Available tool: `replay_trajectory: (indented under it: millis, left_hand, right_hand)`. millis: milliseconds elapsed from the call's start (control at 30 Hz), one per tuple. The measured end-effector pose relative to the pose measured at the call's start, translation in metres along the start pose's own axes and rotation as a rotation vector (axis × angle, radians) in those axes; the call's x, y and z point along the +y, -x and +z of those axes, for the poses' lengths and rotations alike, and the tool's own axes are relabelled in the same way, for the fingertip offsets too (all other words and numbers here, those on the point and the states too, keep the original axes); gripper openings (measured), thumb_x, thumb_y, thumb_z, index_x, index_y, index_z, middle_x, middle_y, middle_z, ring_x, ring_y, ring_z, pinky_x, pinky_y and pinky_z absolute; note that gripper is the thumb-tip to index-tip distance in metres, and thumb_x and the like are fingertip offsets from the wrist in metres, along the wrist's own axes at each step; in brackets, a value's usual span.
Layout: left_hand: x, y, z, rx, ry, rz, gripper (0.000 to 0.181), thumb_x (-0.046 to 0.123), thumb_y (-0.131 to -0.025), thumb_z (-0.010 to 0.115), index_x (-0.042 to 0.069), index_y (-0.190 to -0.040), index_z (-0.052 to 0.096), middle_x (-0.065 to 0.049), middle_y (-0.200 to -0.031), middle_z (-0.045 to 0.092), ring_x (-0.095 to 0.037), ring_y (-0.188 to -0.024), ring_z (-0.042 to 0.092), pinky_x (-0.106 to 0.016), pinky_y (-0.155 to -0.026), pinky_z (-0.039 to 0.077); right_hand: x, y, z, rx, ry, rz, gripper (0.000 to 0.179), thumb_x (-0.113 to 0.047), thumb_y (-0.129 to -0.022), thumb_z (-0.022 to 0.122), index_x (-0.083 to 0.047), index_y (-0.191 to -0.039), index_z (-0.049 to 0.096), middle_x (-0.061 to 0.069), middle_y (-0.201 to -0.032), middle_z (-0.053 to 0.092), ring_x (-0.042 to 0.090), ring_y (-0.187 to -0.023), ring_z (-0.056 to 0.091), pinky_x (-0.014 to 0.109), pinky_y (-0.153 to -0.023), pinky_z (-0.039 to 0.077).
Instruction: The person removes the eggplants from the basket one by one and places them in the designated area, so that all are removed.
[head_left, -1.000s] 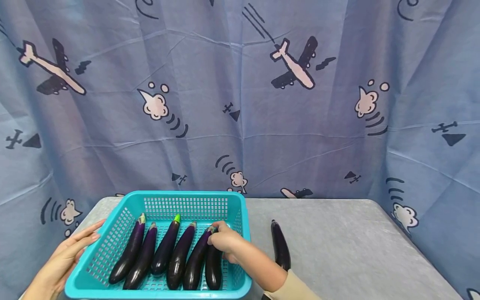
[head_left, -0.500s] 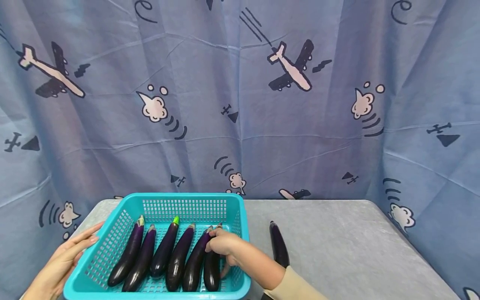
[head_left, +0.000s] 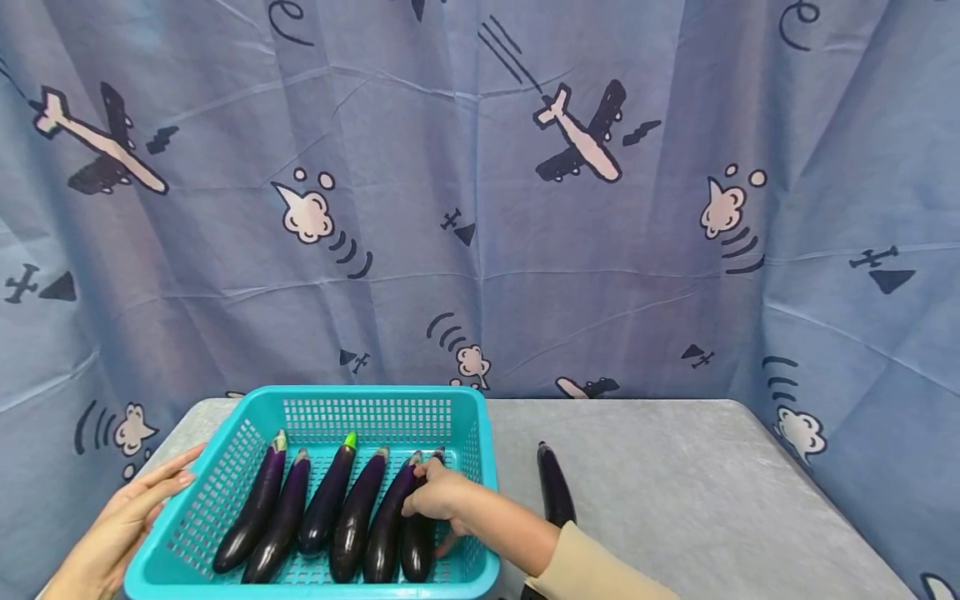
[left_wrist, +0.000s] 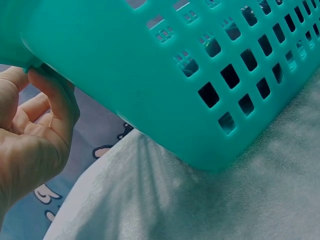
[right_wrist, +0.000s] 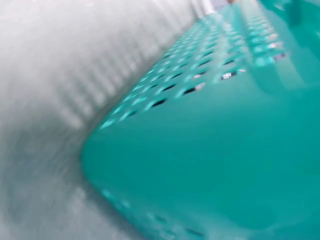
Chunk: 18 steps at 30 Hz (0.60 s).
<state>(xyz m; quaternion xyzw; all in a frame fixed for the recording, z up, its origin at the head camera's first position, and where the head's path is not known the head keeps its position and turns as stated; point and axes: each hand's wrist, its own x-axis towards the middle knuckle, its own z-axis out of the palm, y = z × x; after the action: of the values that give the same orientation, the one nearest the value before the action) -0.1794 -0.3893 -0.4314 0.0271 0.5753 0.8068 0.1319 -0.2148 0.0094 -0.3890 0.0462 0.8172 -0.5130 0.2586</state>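
Observation:
A turquoise plastic basket (head_left: 315, 590) holds several dark purple eggplants side by side, stem ends toward the back. My right hand (head_left: 442, 496) is inside it, gripping the rightmost eggplant (head_left: 417, 546), with the thumb on its left and fingers on its right. Just left of that lies a neighbouring eggplant (head_left: 386, 533), close alongside. At the basket's left side, my left hand (head_left: 123, 517) holds the rim; the left wrist view shows the fingers (left_wrist: 52, 95) bent up under it. Only the basket's outer corner (right_wrist: 200, 160) shows, blurred, in the right wrist view; the right hand is out of that frame.
Another eggplant (head_left: 555, 483) lies on the grey table (head_left: 675, 483) to the right of the basket, partly covered by the right sleeve (head_left: 592, 567). A blue curtain (head_left: 420, 208) printed with planes hangs behind the table.
My right hand has shifted the rightmost eggplant slightly left, nearer its neighbour. The left hand stays at the rim. The whole head view has drifted a little.

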Motion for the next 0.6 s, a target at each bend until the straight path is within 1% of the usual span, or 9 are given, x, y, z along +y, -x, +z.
replay_trajectory:
  millis: [67,133,233,300,433,533,600]
  left_hand:
    - [0.0002,0.0005,-0.0004,-0.009,0.012,0.005,0.051,0.014,-0.118,0.034,0.045,-0.128,0.073,0.021,-0.123,0.070,-0.011,-0.112,0.072,-0.038,-0.089,0.064]
    - [0.0008,0.0015,-0.0017,-0.040,0.040,0.009,0.052,0.014,-0.118,0.032,0.044,-0.130,0.073,0.018,-0.124,0.070,-0.013,-0.112,0.072,-0.039,-0.089,0.064]
    - [0.0014,0.0021,-0.0031,-0.075,0.068,0.002,0.054,0.014,-0.118,0.030,0.044,-0.130,0.072,0.017,-0.124,0.071,-0.014,-0.113,0.072,-0.040,-0.090,0.064]
    - [0.0015,0.0013,-0.0032,-0.092,0.070,-0.001,0.055,0.013,-0.118,0.029,0.044,-0.132,0.072,0.016,-0.125,0.071,-0.014,-0.114,0.072,-0.039,-0.091,0.063]
    - [0.0008,0.0002,-0.0018,-0.087,0.060,-0.025,0.054,0.015,-0.118,0.029,0.046,-0.131,0.071,0.016,-0.125,0.071,-0.015,-0.114,0.072,-0.040,-0.091,0.063]
    - [0.0003,0.0011,-0.0010,-0.060,0.047,-0.041,0.052,0.017,-0.118,0.030,0.048,-0.128,0.072,0.016,-0.123,0.072,-0.015,-0.112,0.072,-0.041,-0.090,0.063]
    - [0.0003,0.0010,-0.0003,-0.046,0.035,-0.040,0.052,0.017,-0.118,0.031,0.048,-0.128,0.072,0.017,-0.123,0.071,-0.015,-0.112,0.072,-0.041,-0.090,0.063]
  right_hand:
    - [-0.0005,0.0003,0.0031,0.032,0.042,-0.020,0.044,0.005,-0.088,0.078,-0.007,-0.122,0.053,0.035,-0.138,0.036,0.055,-0.122,0.049,0.068,-0.076,0.061]
    - [-0.0006,0.0001,0.0065,0.063,0.080,-0.041,0.048,0.005,-0.084,0.083,-0.008,-0.118,0.051,0.036,-0.138,0.032,0.055,-0.119,0.049,0.064,-0.071,0.063]
    - [-0.0007,0.0003,0.0093,0.093,0.110,-0.066,0.052,0.006,-0.080,0.088,-0.009,-0.115,0.052,0.034,-0.135,0.035,0.052,-0.115,0.051,0.061,-0.068,0.064]
    - [0.0000,0.0003,0.0092,0.112,0.120,-0.073,0.052,0.006,-0.079,0.089,-0.009,-0.113,0.053,0.034,-0.135,0.037,0.050,-0.116,0.052,0.060,-0.069,0.064]
    - [0.0008,0.0016,0.0072,0.134,0.108,-0.083,0.051,0.007,-0.078,0.089,-0.007,-0.114,0.056,0.035,-0.137,0.039,0.049,-0.118,0.052,0.059,-0.073,0.063]
    - [0.0004,0.0026,0.0068,0.123,0.070,-0.066,0.050,0.007,-0.080,0.087,-0.008,-0.117,0.056,0.035,-0.139,0.038,0.049,-0.113,0.056,0.060,-0.070,0.063]
    - [0.0003,0.0030,0.0069,0.113,0.049,-0.052,0.052,0.006,-0.082,0.086,-0.009,-0.121,0.054,0.035,-0.140,0.036,0.049,-0.108,0.058,0.061,-0.069,0.064]
